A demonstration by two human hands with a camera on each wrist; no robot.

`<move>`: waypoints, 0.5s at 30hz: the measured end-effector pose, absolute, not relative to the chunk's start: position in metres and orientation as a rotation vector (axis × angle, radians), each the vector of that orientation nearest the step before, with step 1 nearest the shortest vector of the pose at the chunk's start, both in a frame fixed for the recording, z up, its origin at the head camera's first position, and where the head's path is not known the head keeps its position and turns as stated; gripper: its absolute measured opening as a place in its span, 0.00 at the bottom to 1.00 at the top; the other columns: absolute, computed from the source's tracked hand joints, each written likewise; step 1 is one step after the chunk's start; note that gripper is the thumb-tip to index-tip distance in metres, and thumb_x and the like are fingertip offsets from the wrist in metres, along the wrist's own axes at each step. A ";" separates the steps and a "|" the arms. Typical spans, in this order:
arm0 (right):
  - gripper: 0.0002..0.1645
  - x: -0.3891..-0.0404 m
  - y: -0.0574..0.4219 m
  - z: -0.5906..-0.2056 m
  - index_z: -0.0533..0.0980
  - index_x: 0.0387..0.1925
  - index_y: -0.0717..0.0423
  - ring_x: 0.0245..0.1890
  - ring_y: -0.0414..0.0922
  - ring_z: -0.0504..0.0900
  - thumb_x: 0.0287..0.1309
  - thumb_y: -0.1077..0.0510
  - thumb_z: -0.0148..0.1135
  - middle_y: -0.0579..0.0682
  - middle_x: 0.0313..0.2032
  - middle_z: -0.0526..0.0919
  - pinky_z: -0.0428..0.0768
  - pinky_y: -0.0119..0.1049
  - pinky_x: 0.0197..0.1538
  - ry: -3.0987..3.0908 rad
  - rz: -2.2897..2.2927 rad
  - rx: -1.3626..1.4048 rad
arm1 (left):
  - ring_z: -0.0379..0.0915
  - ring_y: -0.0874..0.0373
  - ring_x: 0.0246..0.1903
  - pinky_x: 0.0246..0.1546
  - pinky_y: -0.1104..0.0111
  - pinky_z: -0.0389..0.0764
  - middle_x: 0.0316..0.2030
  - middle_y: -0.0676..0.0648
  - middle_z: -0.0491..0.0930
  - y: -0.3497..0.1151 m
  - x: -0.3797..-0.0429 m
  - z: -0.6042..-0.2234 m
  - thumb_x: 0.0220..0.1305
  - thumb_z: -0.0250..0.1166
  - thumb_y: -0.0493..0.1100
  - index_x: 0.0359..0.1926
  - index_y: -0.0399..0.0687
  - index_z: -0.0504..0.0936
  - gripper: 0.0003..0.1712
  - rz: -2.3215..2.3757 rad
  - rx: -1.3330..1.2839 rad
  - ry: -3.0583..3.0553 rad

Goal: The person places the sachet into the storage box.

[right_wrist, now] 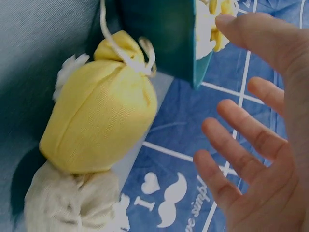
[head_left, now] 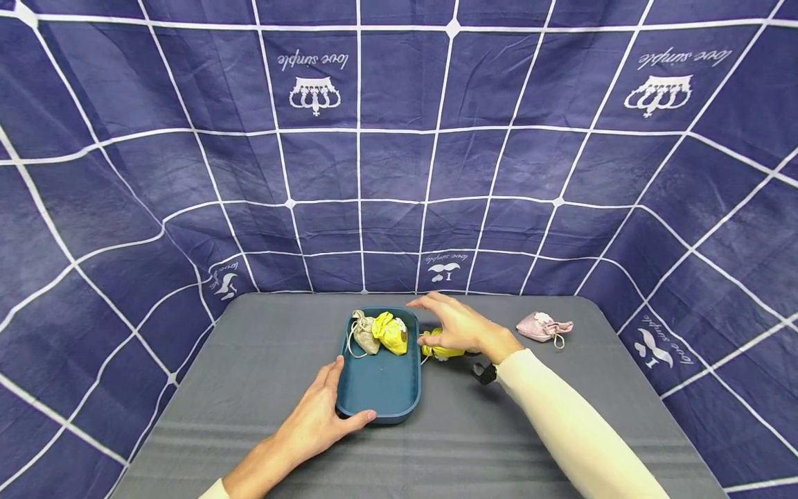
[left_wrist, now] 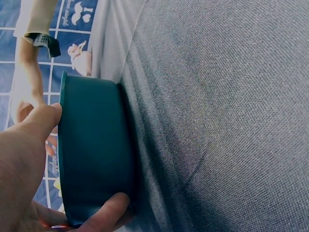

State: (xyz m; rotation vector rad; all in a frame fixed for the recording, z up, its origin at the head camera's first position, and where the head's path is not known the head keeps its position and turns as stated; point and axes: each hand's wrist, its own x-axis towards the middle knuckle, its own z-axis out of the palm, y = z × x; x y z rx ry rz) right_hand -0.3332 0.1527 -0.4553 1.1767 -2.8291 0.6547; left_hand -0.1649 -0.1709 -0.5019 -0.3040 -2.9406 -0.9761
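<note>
My left hand grips a dark blue tray at its near left corner, thumb at the near rim and fingers along the left wall. Inside, at the far end, lie a beige drawstring pouch and a yellow drawstring pouch. Fingers spread and holding nothing, my right hand hovers just right of the tray. Partly hidden beneath it is a second yellow pouch, lying against the tray's outer wall. A light beige pouch touches that one in the right wrist view; my hand hides most of it from the head camera.
A pink drawstring pouch lies farther right on the grey cloth-covered table. Blue cloth with white grid lines hangs behind the table and along both sides. A black strap hangs at the right wrist.
</note>
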 end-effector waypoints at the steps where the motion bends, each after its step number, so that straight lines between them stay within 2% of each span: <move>1: 0.47 -0.333 0.155 -0.456 0.77 0.83 0.47 0.76 0.56 0.85 0.68 0.46 0.86 0.53 0.75 0.84 0.84 0.60 0.79 -2.832 0.648 1.175 | 0.76 0.34 0.80 0.81 0.42 0.79 0.83 0.28 0.71 -0.171 -0.165 -0.502 0.59 0.89 0.68 0.88 0.27 0.64 0.74 -0.974 -0.302 -2.940; 8: 0.49 -0.329 0.170 -0.460 0.78 0.82 0.50 0.77 0.58 0.83 0.63 0.48 0.87 0.56 0.75 0.83 0.82 0.61 0.80 -2.850 0.629 1.221 | 0.76 0.33 0.80 0.81 0.42 0.79 0.83 0.27 0.71 -0.171 -0.164 -0.500 0.59 0.89 0.68 0.87 0.25 0.64 0.74 -0.983 -0.310 -2.931; 15: 0.52 -0.329 0.180 -0.469 0.77 0.83 0.48 0.76 0.57 0.83 0.61 0.43 0.89 0.55 0.74 0.85 0.82 0.61 0.80 -2.888 0.561 1.212 | 0.76 0.34 0.80 0.81 0.43 0.79 0.82 0.28 0.72 -0.171 -0.163 -0.499 0.59 0.89 0.69 0.87 0.26 0.64 0.74 -0.969 -0.309 -2.929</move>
